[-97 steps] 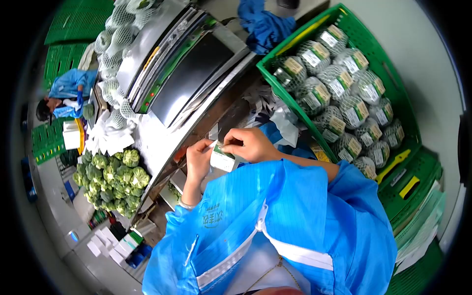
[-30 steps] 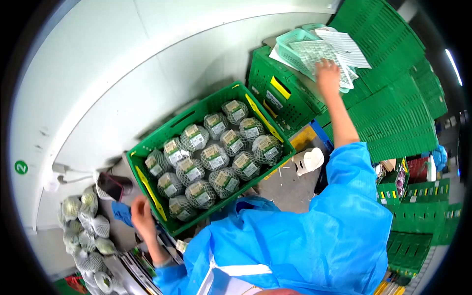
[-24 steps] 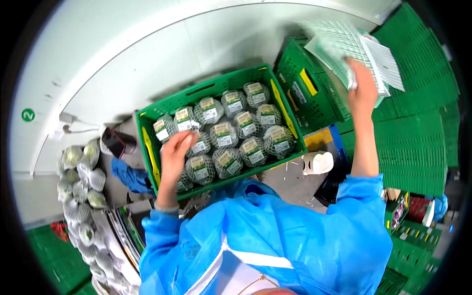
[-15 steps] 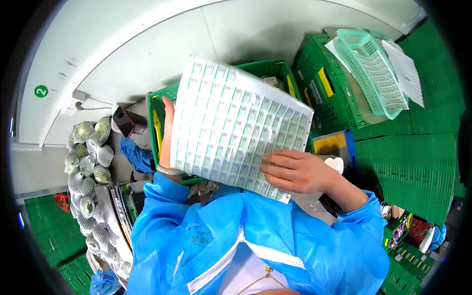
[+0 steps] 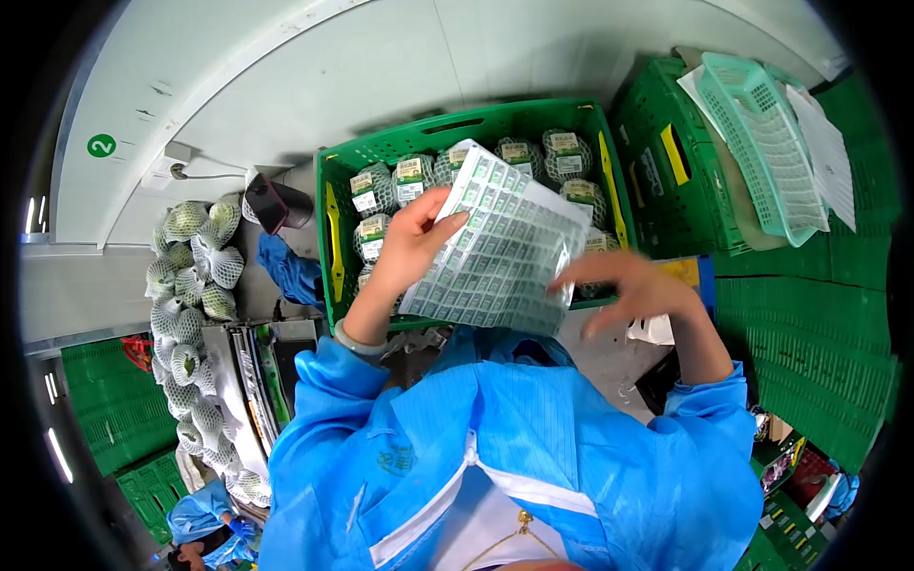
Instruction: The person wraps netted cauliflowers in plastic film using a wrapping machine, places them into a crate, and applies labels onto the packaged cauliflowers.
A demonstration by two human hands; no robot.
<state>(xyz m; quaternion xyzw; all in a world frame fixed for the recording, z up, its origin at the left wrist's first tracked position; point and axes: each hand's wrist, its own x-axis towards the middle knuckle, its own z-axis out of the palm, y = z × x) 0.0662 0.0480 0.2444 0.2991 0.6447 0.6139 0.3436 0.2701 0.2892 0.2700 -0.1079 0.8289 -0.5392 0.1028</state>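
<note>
My left hand (image 5: pixel 416 243) pinches the left edge of a sheet of labels (image 5: pixel 500 249), its thumb on top. Rows of small green-and-white printed labels fill the sheet, which tilts in front of my chest. At its right edge is my right hand (image 5: pixel 633 290), blurred, with fingers spread and apparently nothing in them. Beneath the sheet stands a green crate (image 5: pixel 457 128) holding several net-wrapped fruits (image 5: pixel 568 155), which bear green-and-white labels on their tops. The sheet hides the middle of the crate.
More netted fruits (image 5: pixel 205 290) lie in a long pile at the left. A phone (image 5: pixel 267 202) leans near a blue cloth (image 5: pixel 288 271). At the right, a light-green basket (image 5: pixel 762 143) rests on a green crate (image 5: pixel 681 162). Another person (image 5: pixel 205 523) is at bottom left.
The sheet has dropped lower and tilted away, uncovering labelled fruits in the crate. My left hand has shifted from behind the sheet to its left edge; my right hand has moved off its surface rightward.
</note>
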